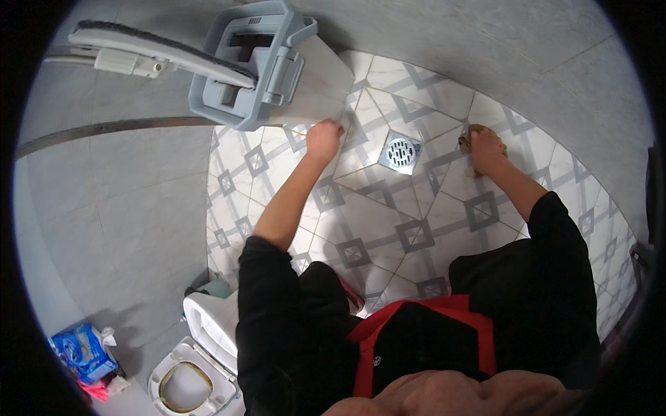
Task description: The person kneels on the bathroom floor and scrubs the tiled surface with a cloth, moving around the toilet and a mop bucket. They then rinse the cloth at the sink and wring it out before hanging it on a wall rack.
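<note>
My left hand (323, 141) is curled beside the lower part of a mop bucket (312, 78) with a pale body and a blue-grey rim. Its fingertips are hidden, so I cannot tell whether it grips the bucket's base or only rests near it. To the right, my right hand (487, 149) presses a crumpled brownish cloth (476, 128) against the patterned floor tiles (364, 208). Most of the cloth is covered by the hand. Between my two hands lies a square metal floor drain (400, 152) with a slotted round grate.
A flat mop (161, 49) stands head-up in the bucket's slot. Grey tiled walls (520, 36) close in behind and at the left. A white toilet (213, 325) with a seat (156, 382) is at lower left, near a blue plastic pack (83, 353) and something pink (93, 391).
</note>
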Tool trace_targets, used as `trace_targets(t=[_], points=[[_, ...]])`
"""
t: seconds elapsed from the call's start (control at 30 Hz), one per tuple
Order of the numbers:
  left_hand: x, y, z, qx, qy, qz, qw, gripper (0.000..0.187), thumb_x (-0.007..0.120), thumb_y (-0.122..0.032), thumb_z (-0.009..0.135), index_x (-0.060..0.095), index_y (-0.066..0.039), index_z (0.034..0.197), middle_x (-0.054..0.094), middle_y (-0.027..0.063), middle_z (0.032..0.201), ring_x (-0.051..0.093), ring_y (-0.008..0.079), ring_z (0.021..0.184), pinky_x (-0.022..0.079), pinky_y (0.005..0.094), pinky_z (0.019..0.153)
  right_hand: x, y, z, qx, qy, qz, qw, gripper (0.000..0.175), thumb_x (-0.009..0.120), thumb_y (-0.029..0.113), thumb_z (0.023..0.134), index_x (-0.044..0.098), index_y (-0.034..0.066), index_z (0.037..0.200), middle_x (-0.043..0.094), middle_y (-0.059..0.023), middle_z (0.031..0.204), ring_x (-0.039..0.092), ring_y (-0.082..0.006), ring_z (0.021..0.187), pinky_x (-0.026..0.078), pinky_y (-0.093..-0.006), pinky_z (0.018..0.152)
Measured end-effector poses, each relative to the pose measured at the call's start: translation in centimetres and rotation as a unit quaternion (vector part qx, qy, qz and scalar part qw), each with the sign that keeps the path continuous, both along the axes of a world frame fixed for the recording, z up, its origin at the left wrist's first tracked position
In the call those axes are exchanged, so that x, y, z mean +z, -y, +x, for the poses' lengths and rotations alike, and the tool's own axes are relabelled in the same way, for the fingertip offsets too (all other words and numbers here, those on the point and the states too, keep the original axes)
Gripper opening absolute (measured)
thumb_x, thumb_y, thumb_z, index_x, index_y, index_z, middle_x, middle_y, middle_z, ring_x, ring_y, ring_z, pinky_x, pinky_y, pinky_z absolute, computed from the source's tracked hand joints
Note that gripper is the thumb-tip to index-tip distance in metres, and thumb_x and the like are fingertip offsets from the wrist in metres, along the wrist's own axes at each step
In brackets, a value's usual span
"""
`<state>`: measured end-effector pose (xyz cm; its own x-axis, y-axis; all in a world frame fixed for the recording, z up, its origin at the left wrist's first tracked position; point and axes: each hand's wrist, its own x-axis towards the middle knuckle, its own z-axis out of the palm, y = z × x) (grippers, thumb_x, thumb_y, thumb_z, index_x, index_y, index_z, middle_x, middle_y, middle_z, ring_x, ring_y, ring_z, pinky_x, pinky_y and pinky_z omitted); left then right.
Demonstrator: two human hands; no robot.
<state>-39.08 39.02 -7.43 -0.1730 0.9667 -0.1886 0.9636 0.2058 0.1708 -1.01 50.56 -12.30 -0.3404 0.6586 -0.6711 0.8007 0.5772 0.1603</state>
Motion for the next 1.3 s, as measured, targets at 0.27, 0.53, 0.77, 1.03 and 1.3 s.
trace_targets(t=[0.27, 0.53, 0.77, 1.03, 1.3], points=[[14.6, 13.2, -6.5, 0.132, 0.085, 0.07, 0.985, 0.006, 0.067, -0.008, 0.078, 0.069, -0.005, 0.082, 0.066, 0.0146, 0.083, 0.064, 0.0306, 0.072, 0.05, 0.0366, 0.065, 1.2, 0.9, 0.4, -0.02, -0.112, 0.058, 0.992, 0.043, 0.066, 0.017, 0.078, 0.049, 0.0036, 0.116, 0.055, -0.0191, 0.112, 0.058, -0.034, 0.104, 0.054, -0.043, 0.076], [28.5, 36.4, -22.7, 0.427, -0.074, 0.161, 0.887, 0.014, 0.064, -0.012, 0.081, 0.07, -0.001, 0.086, 0.065, 0.0122, 0.068, 0.064, 0.0182, 0.06, 0.05, 0.0309, 0.059, -0.4, 1.7, 0.0, -0.108, -0.254, 0.03, 0.961, 0.045, 0.052, 0.009, 0.087, 0.042, 0.0034, 0.13, 0.051, -0.0217, 0.127, 0.051, -0.0373, 0.116, 0.043, -0.0429, 0.096], [32.9, 61.8, -34.6, 0.604, -0.219, 0.17, 0.747, 0.018, 0.065, -0.019, 0.078, 0.071, -0.004, 0.085, 0.067, 0.014, 0.073, 0.066, 0.0249, 0.067, 0.051, 0.0347, 0.065, -0.6, 0.6, 1.4, -0.066, -0.055, 0.099, 0.991, 0.052, 0.057, 0.023, 0.086, 0.043, 0.005, 0.133, 0.058, -0.0212, 0.118, 0.059, -0.0362, 0.102, 0.05, -0.0443, 0.083], [29.3, 80.3, -40.1, 0.69, -0.305, 0.095, 0.649, 0.018, 0.064, -0.021, 0.075, 0.073, -0.007, 0.083, 0.068, 0.0179, 0.083, 0.066, 0.0336, 0.08, 0.052, 0.0414, 0.073, 6.7, 2.4, -0.8, -0.084, 0.029, -0.008, 0.996, 0.046, 0.05, 0.041, 0.087, 0.057, 0.0031, 0.113, 0.065, -0.0178, 0.104, 0.063, -0.0257, 0.095, 0.051, -0.0418, 0.083], [24.7, 90.6, -42.9, 0.774, -0.291, -0.029, 0.561, 0.031, 0.062, -0.026, 0.083, 0.067, -0.004, 0.104, 0.065, 0.0212, 0.104, 0.063, 0.0364, 0.097, 0.051, 0.0434, 0.083, 13.0, 8.6, -11.3, -0.077, 0.143, -0.045, 0.986, 0.055, 0.056, 0.056, 0.078, 0.071, 0.0052, 0.092, 0.068, -0.0133, 0.097, 0.064, -0.0284, 0.088, 0.048, -0.0437, 0.084]])
